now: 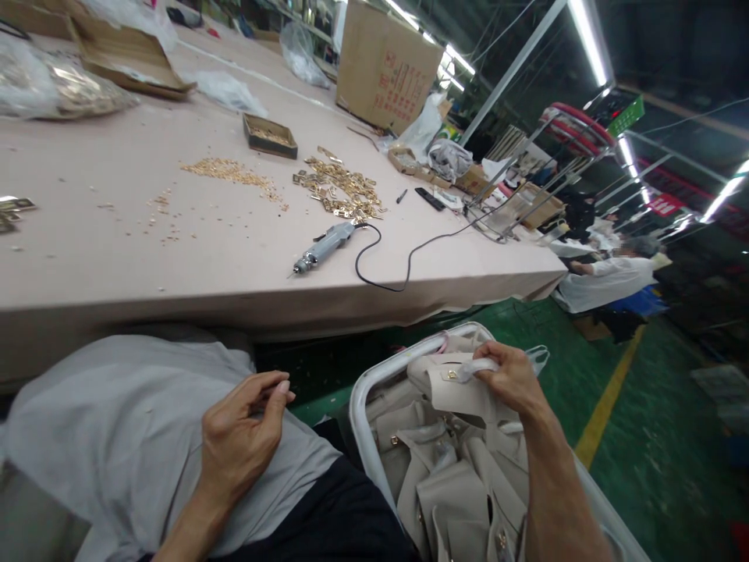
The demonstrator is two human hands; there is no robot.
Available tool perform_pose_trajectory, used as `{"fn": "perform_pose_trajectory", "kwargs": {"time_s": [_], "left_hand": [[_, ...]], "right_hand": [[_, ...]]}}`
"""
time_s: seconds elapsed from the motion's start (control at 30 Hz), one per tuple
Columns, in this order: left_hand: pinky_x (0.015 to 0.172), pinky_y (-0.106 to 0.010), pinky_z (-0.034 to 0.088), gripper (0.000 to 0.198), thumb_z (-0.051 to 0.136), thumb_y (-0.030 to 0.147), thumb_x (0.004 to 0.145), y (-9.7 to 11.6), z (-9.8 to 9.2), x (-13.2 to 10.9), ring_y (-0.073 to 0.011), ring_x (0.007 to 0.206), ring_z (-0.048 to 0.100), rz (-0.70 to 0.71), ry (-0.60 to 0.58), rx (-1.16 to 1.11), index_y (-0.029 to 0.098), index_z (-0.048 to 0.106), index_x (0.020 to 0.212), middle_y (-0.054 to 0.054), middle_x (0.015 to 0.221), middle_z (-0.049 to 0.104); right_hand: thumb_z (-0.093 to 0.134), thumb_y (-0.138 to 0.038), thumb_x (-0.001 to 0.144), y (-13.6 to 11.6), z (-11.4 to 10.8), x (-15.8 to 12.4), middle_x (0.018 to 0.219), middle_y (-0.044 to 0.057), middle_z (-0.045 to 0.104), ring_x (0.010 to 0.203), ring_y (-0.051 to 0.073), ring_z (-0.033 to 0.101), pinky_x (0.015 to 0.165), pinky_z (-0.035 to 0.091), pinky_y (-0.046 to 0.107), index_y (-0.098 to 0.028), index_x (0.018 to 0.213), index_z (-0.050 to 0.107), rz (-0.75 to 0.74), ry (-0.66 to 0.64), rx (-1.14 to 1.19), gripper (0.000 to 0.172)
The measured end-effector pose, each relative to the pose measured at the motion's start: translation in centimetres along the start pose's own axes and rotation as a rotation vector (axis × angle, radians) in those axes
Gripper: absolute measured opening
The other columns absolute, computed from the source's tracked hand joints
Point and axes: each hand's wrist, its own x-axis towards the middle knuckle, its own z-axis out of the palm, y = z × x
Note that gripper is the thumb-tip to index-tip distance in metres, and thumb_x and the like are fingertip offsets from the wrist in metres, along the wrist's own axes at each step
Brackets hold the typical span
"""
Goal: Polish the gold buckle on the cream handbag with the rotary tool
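My right hand [508, 376] is closed on the wrapped handle of a beige bag [456, 394] with a small gold fitting, at the top of a white bin [363, 421]. More beige bags [456, 499] with gold fittings fill the bin below it. Over the grey cloth [134, 421] on my lap is my left hand [246, 429], its fingers curled and the thumb near the fingertips; nothing shows between them. On the table [263, 281] lies a grey electric screwdriver [324, 246], away from both hands.
Gold metal pieces [345, 187] and small scattered parts [228, 170] lie on the table by a small open box [270, 136]. A large carton [386, 66] stands behind. The screwdriver's black cable [409, 261] runs right. A person in white [614, 277] is at the far right.
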Motion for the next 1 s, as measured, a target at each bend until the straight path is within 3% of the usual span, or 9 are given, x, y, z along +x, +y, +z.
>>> {"fn": "perform_pose_trajectory", "kwargs": {"time_s": [0.07, 0.17, 0.27, 0.4, 0.53, 0.67, 0.87, 1.0], "left_hand": [[0.073, -0.032, 0.062, 0.017, 0.069, 0.034, 0.095, 0.1, -0.1, 0.0, -0.0201, 0.075, 0.078, 0.009, -0.003, 0.008, 0.022, 0.075, 0.106, -0.001, 0.088, 0.080], [0.072, -0.032, 0.062, 0.018, 0.069, 0.036, 0.095, 0.2, -0.1, 0.0, -0.0201, 0.075, 0.077, 0.023, -0.003, 0.011, 0.022, 0.075, 0.105, -0.001, 0.087, 0.080], [0.072, -0.032, 0.062, 0.019, 0.069, 0.038, 0.095, 0.3, 0.0, 0.1, -0.0205, 0.075, 0.077, 0.034, -0.003, 0.008, 0.022, 0.075, 0.105, -0.001, 0.085, 0.079], [0.070, -0.031, 0.062, 0.020, 0.068, 0.037, 0.095, 0.0, 0.0, 0.0, -0.0206, 0.074, 0.077, 0.045, -0.020, 0.020, 0.021, 0.074, 0.105, -0.002, 0.087, 0.079], [0.072, -0.031, 0.062, 0.019, 0.067, 0.036, 0.096, -0.2, -0.1, -0.2, -0.0206, 0.075, 0.078, 0.064, -0.018, 0.016, 0.021, 0.074, 0.104, -0.002, 0.088, 0.080], [0.069, -0.029, 0.062, 0.017, 0.065, 0.035, 0.096, 0.1, -0.2, -0.2, -0.0199, 0.073, 0.077, 0.089, -0.015, 0.008, 0.021, 0.074, 0.102, -0.002, 0.086, 0.079], [0.067, -0.029, 0.061, 0.017, 0.064, 0.034, 0.097, 0.7, -0.6, -0.3, -0.0201, 0.071, 0.077, 0.095, 0.000, 0.004, 0.021, 0.074, 0.101, -0.002, 0.082, 0.079], [0.065, -0.030, 0.062, 0.019, 0.064, 0.037, 0.096, 0.7, -0.6, 0.0, -0.0216, 0.069, 0.077, 0.068, 0.005, -0.021, 0.021, 0.074, 0.098, -0.003, 0.080, 0.079]], "right_hand": [[0.069, -0.027, 0.072, -0.6, -1.0, -0.3, 0.069, 0.000, 0.064, 0.064, 0.018, 0.055, 0.059, 0.037, 0.028, -0.021, 0.075, 0.067, 0.011, 0.064, 0.067, 0.007], [0.079, -0.032, 0.072, -1.6, -2.3, -0.8, 0.065, 0.000, 0.060, 0.060, 0.016, 0.050, 0.054, 0.033, 0.027, -0.020, 0.074, 0.064, 0.022, 0.125, 0.223, 0.019], [0.089, -0.034, 0.069, -3.0, -3.0, -1.5, 0.069, 0.001, 0.062, 0.059, 0.014, 0.048, 0.053, 0.032, 0.026, -0.017, 0.084, 0.068, 0.050, 0.020, 0.559, 0.030], [0.085, -0.039, 0.080, -5.1, -2.8, -2.3, 0.070, 0.002, 0.060, 0.054, 0.010, 0.042, 0.051, 0.030, 0.024, -0.014, 0.109, 0.074, 0.022, -0.171, 0.941, 0.040], [0.088, -0.035, 0.078, -6.9, -1.8, -2.7, 0.078, 0.005, 0.066, 0.055, 0.010, 0.045, 0.048, 0.031, 0.022, -0.015, 0.110, 0.075, 0.016, -0.209, 0.975, 0.040], [0.086, -0.036, 0.083, -8.2, -1.5, -3.0, 0.071, 0.003, 0.063, 0.050, 0.010, 0.044, 0.045, 0.029, 0.021, -0.016, 0.111, 0.074, -0.024, -0.239, 0.999, 0.036], [0.085, -0.028, 0.085, -8.0, -1.4, -2.6, 0.093, 0.012, 0.075, 0.073, 0.018, 0.065, 0.064, 0.051, 0.027, -0.017, 0.121, 0.073, -0.115, -0.348, 0.961, 0.039], [0.086, -0.027, 0.083, -7.5, -0.8, -2.3, 0.085, 0.009, 0.075, 0.064, 0.017, 0.065, 0.059, 0.052, 0.027, -0.018, 0.116, 0.075, -0.110, -0.284, 0.995, 0.036]]}}
